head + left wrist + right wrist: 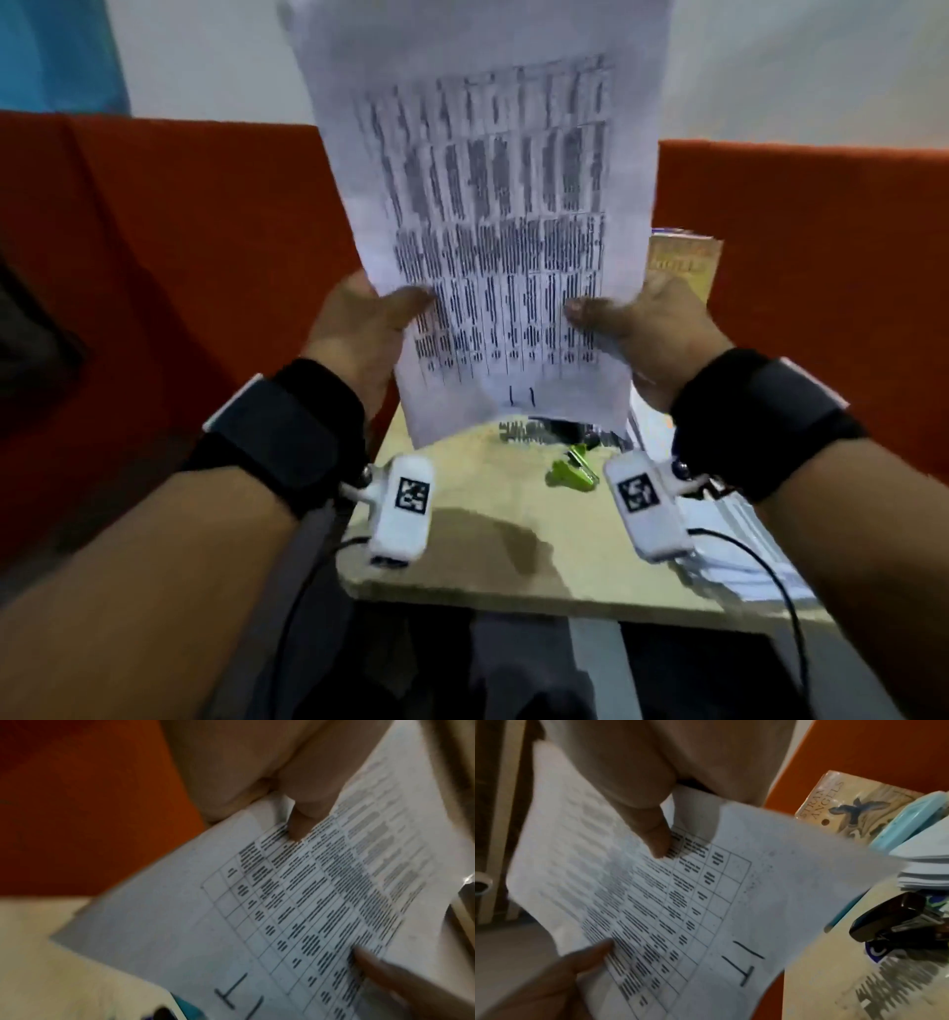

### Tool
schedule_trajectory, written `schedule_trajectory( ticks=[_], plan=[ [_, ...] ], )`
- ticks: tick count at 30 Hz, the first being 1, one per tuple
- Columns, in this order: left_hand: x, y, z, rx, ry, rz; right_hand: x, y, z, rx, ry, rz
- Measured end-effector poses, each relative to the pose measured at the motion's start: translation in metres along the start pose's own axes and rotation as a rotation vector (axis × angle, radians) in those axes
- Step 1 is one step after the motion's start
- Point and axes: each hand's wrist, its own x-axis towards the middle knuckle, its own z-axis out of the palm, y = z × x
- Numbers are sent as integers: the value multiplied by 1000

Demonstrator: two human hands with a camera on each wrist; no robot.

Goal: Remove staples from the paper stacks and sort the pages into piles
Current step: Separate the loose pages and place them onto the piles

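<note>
A printed page (488, 231) with a table and a handwritten "11" near its lower edge is held upright above the small table (503, 555). My left hand (369, 329) pinches its left side, thumb on the front. My right hand (637, 324) pinches its right side the same way. In the left wrist view the page (257, 912) fills the frame, with my left thumb (300, 821) on it. The right wrist view shows the page (680, 892) under my right thumb (654, 837). A green staple remover (572, 470) lies on the table below the page.
A stack of papers (770, 545) sits on the table's right side, seen also as the paper stack (926, 870). A book (854, 805) leans at the back right, and a black stapler (898, 919) lies near it. Orange partitions (179, 246) surround the table.
</note>
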Motion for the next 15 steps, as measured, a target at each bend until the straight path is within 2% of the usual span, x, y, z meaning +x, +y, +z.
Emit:
schedule_trajectory(
  ticks=[2,4,6,9,11,13,15],
  plan=[
    [-6,6,5,78,-43,143,-7,7,4,70,64,-24],
    [-10,2,4,66,-85,191,-16,15,7,86,109,-26],
    [-14,-16,-1,41,-104,113,-24,37,10,73,69,36],
    [-26,-53,-6,68,-129,-94,-38,83,13,1,9,237],
    [-29,-69,-10,67,-134,-205,-44,101,15,-81,-40,311],
    [-24,-71,-10,-62,-85,-255,-41,95,14,-70,-25,326],
    [-20,-65,-5,-236,-27,-268,-26,74,9,-79,21,234]
  ],
)
